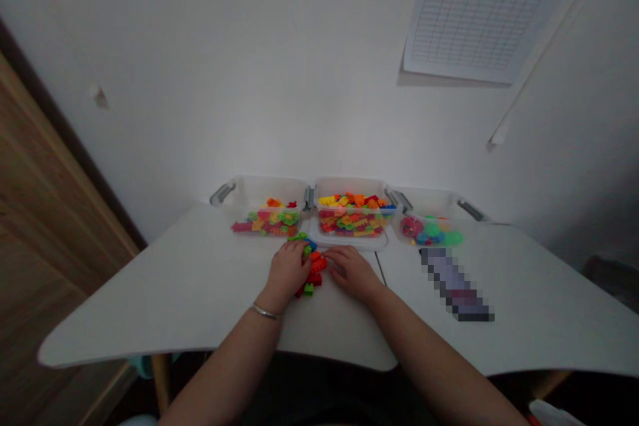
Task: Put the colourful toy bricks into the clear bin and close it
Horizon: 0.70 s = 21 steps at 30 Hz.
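Observation:
A cluster of plastic building bricks [315,265], in red, orange, green and blue, lies on the white table between my hands. My left hand [289,267], with a silver bangle at the wrist, curls around the left side of the cluster, its fingers closed against it. Part of the cluster is hidden behind that hand. On the other side, my right hand [353,271] has its fingertips beside the orange bricks, with index finger and thumb apart. Whether those fingertips touch the bricks is too small to tell.
Behind my hands stand three clear bins: the left bin [264,190] and middle bin [352,185] with colourful bricks, the right bin [432,203] with rounder pieces. A pixelated flat object [456,285] lies to the right on the table [200,299]. A white wall [299,80] rises behind.

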Tool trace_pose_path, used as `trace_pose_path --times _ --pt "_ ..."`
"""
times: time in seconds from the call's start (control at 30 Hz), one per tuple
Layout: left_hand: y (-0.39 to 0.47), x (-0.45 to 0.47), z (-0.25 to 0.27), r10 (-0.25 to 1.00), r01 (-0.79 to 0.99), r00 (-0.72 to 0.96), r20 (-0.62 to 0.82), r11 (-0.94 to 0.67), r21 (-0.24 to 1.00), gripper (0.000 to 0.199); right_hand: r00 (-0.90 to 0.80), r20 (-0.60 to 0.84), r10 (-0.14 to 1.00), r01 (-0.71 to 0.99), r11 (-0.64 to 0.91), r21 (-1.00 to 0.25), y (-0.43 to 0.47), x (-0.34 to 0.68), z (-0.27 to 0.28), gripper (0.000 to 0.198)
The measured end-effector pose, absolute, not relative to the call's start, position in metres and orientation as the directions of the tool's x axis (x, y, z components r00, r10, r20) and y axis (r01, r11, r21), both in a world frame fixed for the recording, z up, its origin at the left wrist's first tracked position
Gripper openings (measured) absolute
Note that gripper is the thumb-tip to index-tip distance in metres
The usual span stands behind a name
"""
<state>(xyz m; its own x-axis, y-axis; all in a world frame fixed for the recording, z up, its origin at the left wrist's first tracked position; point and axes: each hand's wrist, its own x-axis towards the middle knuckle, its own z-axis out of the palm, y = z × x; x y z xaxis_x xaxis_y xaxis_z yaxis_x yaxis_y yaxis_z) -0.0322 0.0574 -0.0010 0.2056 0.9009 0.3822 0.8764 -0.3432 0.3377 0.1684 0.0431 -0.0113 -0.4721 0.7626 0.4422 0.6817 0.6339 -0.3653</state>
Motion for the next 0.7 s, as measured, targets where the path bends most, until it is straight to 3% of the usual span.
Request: trace_pose_path --times 0.27,0.53,0.7 --pt "0.057 -0.032 0.0 0.907 0.883 0.199 0.37 -0.33 0.335 0.033 -0.44 0.453 0.775 0.692 0.614 -0.379 0.044 0.168 -0.012 0.023" --pt "0.057 -0.032 0.0 0.907 0.89 0.215 0.361 -0.335 0.311 0.035 -0.279 0.416 0.865 0.799 0.45 -0.399 0.045 0.177 -0.011 0.025" --pt "0.057 -0.032 0.001 0.908 0.889 0.215 0.36 -0.335 0.312 0.034 -0.265 0.398 0.878 0.803 0.429 -0.413 0.046 0.18 -0.012 0.031"
